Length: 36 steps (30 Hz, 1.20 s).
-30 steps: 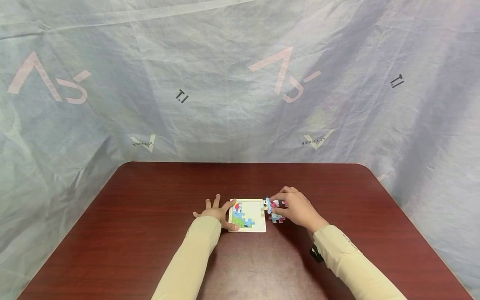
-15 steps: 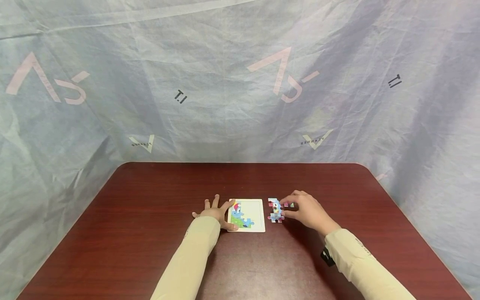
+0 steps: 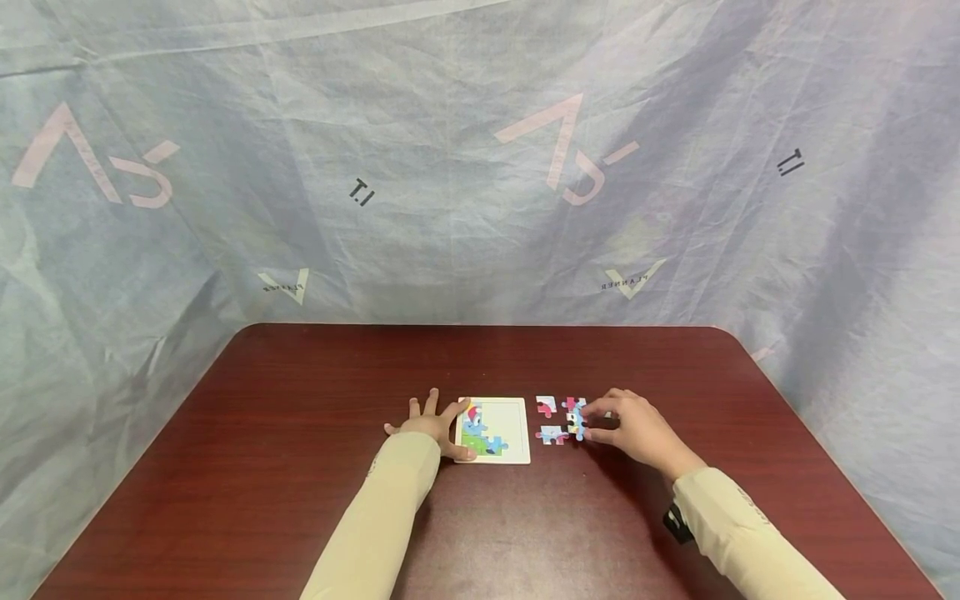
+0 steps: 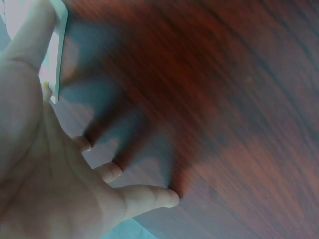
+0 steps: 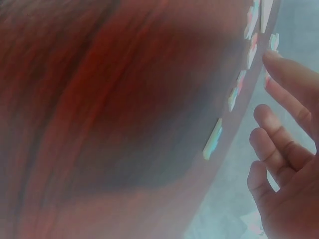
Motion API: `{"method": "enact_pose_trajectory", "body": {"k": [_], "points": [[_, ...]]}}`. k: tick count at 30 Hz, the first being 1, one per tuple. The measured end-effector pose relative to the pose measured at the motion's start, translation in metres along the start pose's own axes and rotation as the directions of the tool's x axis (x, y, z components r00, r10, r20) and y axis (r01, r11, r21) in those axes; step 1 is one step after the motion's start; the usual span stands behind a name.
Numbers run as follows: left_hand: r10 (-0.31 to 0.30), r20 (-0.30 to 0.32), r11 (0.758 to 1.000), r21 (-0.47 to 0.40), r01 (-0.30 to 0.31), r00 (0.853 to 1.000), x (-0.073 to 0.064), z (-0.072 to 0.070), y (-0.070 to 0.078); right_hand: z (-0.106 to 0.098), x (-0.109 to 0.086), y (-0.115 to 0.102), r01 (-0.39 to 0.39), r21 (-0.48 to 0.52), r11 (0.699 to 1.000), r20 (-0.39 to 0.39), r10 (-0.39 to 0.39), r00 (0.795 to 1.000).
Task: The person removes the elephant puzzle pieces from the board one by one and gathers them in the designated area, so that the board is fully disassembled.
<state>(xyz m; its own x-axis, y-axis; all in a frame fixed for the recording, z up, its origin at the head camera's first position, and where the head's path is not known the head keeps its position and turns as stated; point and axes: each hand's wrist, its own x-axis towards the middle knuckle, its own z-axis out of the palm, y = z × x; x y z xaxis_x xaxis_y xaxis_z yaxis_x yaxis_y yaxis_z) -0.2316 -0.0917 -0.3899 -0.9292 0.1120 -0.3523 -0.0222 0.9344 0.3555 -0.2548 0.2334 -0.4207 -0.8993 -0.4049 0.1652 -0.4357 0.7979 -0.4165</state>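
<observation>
So the jigsaw looks partly done to me: the joined puzzle pieces (image 3: 472,442) cover the left side and part of the near edge of the puzzle tray (image 3: 508,417), while the rest of its inside, toward the far right, is bare white. The left hand (image 3: 425,427) has its fingers spread, thumb and index on the tray's left edge. The right hand (image 3: 633,425), off to the tray's right, is pinching a blue puzzle piece (image 3: 576,419) between thumb and fingertips. Left to place, I'd guess: that one plus the loose puzzle pieces (image 3: 546,406) lying right of the tray on the tabletop (image 3: 337,375). Head view only gives me three loose ones, but the right wrist cam catches what look like four edge-on, with the pinched one seemingly lifted clear. No picture detail there though; only the head view shows the artwork properly. Left wrist cam gets the palm side and just a sliver of tray.
</observation>
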Motion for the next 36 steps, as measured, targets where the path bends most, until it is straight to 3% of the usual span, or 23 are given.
{"method": "enact_pose_trajectory", "body": {"k": [5,13,16,18,22,30,36], "points": [[-0.002,0.005,1.000,-0.003,0.002,1.000,0.000,0.000,0.000,0.000,-0.005,0.003,-0.044,0.017,0.999,0.033,0.044,0.998],[-0.002,0.005,1.000,0.003,0.002,1.000,0.002,0.001,-0.002,0.003,-0.009,0.006,-0.051,0.000,0.999,0.068,0.050,0.996],[-0.016,0.013,1.000,-0.002,0.016,1.000,0.007,0.004,-0.003,0.004,-0.009,0.007,-0.051,-0.006,0.999,0.086,0.051,0.995],[-0.018,0.014,1.000,0.012,0.018,1.000,0.017,0.011,-0.010,0.004,-0.009,0.007,-0.047,-0.012,0.999,0.090,0.048,0.995],[-0.017,0.007,1.000,0.022,0.017,1.000,0.021,0.013,-0.012,0.005,-0.009,0.009,-0.036,-0.029,0.999,0.081,0.038,0.996],[-0.015,0.008,1.000,0.011,0.015,1.000,0.005,0.004,-0.002,0.006,-0.009,0.010,-0.021,-0.026,0.999,0.068,0.023,0.997],[-0.016,0.007,1.000,0.001,0.016,1.000,0.001,0.001,0.000,0.007,-0.006,0.007,-0.027,0.070,0.997,0.007,0.027,1.000]]}}
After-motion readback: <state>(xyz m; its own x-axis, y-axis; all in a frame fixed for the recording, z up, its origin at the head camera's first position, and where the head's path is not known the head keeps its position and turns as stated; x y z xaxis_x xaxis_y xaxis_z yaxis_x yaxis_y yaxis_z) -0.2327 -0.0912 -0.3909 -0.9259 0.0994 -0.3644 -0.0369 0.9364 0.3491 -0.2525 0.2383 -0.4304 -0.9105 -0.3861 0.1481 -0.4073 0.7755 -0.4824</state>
